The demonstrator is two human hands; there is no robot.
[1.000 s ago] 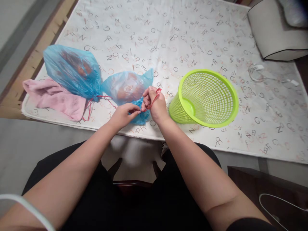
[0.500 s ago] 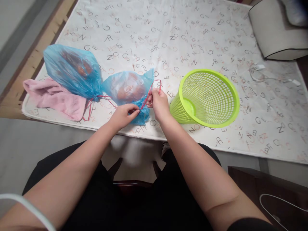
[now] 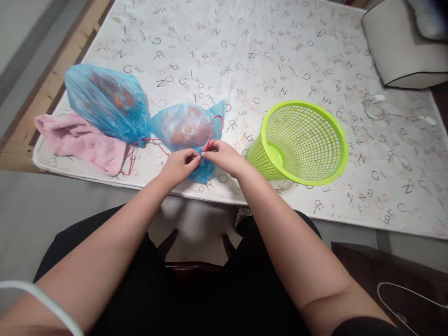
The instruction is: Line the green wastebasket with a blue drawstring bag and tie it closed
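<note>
Bag of translucent blue plastic, with reddish-brown rounded contents too blurred to name. Lies on the counter close to its near edge, left of a green mesh basket and well apart from it. Step in hand, judging by the pose: fastening the gathered neck with a red string. Left hand nearly closed, thumb against fingertips in a pinch on the string at the neck; impossible to tell about any plastic caught in the same grip. Right hand likewise drawn into a pinch, thumb and fingertips on the string at the foot of a raised loop. Exact crossing of the strands hidden under the fingertips. Probably called for next: a steady pinch from both hands and an even pull, keeping the neck bunched without tearing thin plastic. Runs roughly left to right along the long axis of the filled part, with 1 loose corner pointing to the far right; narrows at the neck toward the near edge, ending in a frilled mouth. Off the left end, touching or nearly so, 2nd blue bag, with pink cloth against its near side.
</note>
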